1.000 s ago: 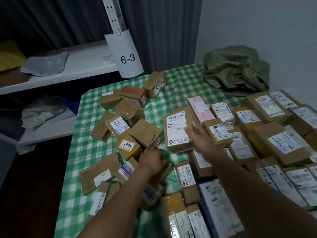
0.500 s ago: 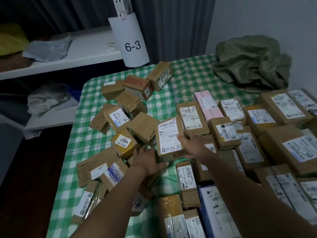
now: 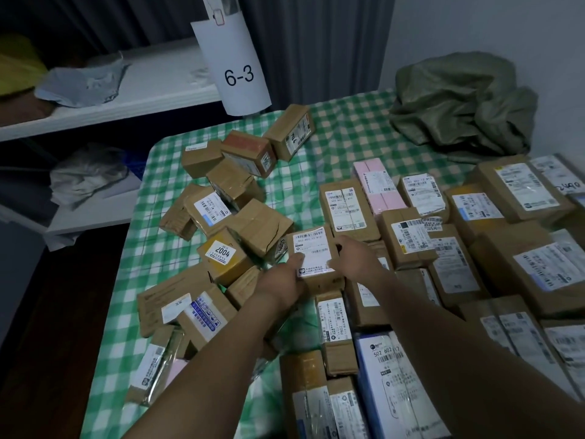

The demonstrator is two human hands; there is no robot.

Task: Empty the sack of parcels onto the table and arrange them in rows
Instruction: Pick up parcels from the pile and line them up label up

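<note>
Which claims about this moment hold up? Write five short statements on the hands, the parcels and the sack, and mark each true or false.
1. The left hand and the right hand both hold one labelled parcel. True.
2. The green sack lies crumpled on the tablecloth. True.
3. The hanging paper sign reads 5-1. False: it reads 6-3.
4. The pink parcel sits in the loose heap on the left. False: it lies among the ordered parcels on the right.
5. The tablecloth is plain white. False: it is green-and-white checked.
</note>
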